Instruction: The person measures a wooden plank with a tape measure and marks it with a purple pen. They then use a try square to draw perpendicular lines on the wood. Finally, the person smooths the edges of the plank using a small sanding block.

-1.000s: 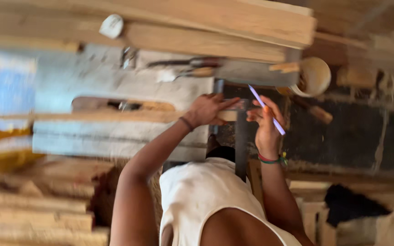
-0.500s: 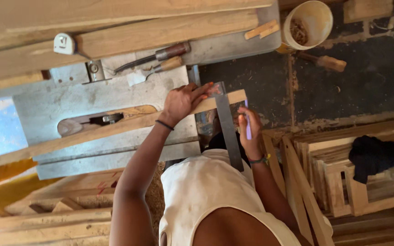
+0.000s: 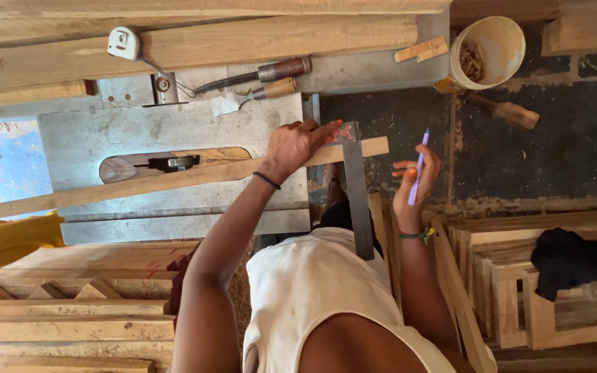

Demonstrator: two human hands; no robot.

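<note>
- I'm in a woodworking shop, looking down over a grey metal desk (image 3: 105, 138) with a slot in its top, and a dark, dusty floor off to the right.
- Long planks (image 3: 243, 41) are stacked along the far edge; a tape measure (image 3: 123, 43) and two wooden-handled chisels (image 3: 271, 79) lie near them.
- A cream bucket (image 3: 499, 45) with shavings in it stands at the desk's corner, a wooden-handled tool on the floor just beside it.
- My left hand (image 3: 295, 145) presses flat on a narrow wooden strip (image 3: 174, 181) that runs slantwise across the desk, its end jutting past the edge.
- The fingers of that hand also pin the head of a metal square (image 3: 358, 200) against the strip; the blade hangs down toward me.
- My right hand (image 3: 412, 190) is lifted clear of the wood, closed lightly round a purple pen (image 3: 417, 169) with its tip pointing up.
- The two hands are apart, one on each side of the square's blade.
- I judge the step in hand to be marking a line across the strip near its end, with the pen not yet on the wood.
- The next move calls for keeping the square tight to the strip's edge and bringing the pen tip down against the blade without nudging it.
- Wooden frames (image 3: 519, 276) with a black cloth (image 3: 575, 255) on them stand at my right.
</note>
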